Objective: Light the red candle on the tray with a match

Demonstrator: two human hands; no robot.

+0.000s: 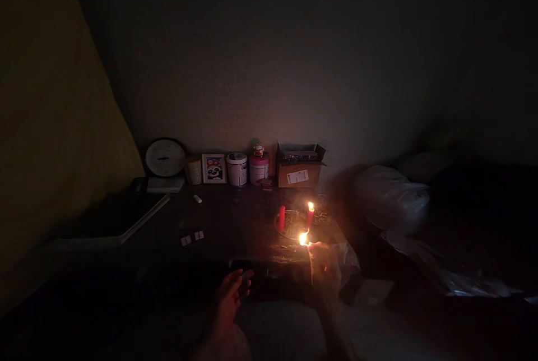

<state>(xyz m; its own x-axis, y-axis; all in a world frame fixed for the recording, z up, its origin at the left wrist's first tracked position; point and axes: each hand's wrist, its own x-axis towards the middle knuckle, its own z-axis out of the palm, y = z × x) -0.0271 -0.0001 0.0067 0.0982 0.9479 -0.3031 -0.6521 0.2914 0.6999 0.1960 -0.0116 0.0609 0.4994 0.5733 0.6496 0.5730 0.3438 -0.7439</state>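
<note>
My right hand (323,264) is closed at the table's front right, with a lit match (308,244) pinched in its fingertips. The match flame burns just in front of a round dish (290,236). Two red candles stand upright by the dish: the left candle (282,220) is unlit, and the right candle (310,217) has a flame on top. Lower and to the left, my left hand (230,292) is raised at the table edge with its fingers curled. Something small and dark seems to be in it, but the gloom hides what it is.
Along the wall stand a round clock (165,158), a cup (194,170), a framed panda picture (214,169), two tins (237,169) and an open cardboard box (297,175). Small white pieces (192,237) lie on the dark table (235,221). Plastic bags (390,198) sit at right.
</note>
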